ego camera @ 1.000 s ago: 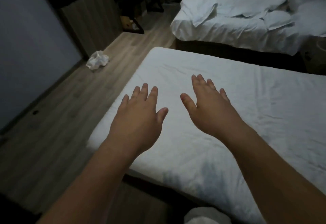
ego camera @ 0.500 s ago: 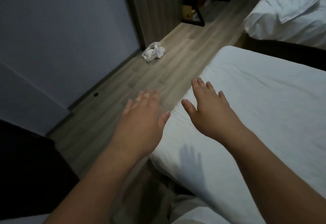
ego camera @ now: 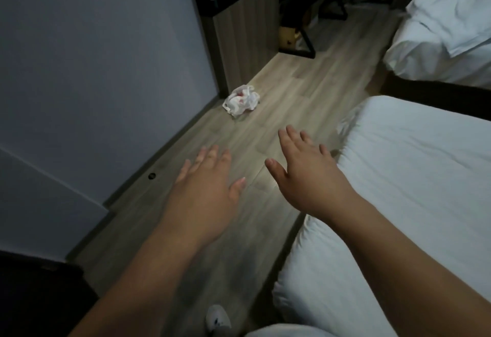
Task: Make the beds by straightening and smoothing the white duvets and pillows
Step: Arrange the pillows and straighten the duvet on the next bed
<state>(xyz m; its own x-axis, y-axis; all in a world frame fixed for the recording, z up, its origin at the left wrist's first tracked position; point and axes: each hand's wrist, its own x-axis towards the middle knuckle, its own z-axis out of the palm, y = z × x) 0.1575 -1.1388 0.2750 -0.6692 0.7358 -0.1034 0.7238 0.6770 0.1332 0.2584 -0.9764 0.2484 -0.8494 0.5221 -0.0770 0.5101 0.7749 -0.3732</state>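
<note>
On my feed a grey wall [ego camera: 93, 71] filled the left, with a wooden cabinet [ego camera: 244, 31] beyond it and a crumpled plastic bag [ego camera: 241, 100] on the floor [ego camera: 305, 76] near the cabinet's foot. The left hand [ego camera: 204, 190] hovered palm down over the boards, fingers straight and slightly spread, holding nothing. Below it I saw the toe of a shoe [ego camera: 218, 319]. The right hand [ego camera: 305, 174] hung just beside the edge of the near bed [ego camera: 411, 190], fingers straight and a little apart, thumb stuck out, also empty. That bed's white cover lay fairly flat. At the top right, well apart, the far bed [ego camera: 425, 68] carried a rumpled white duvet [ego camera: 451, 12].
</note>
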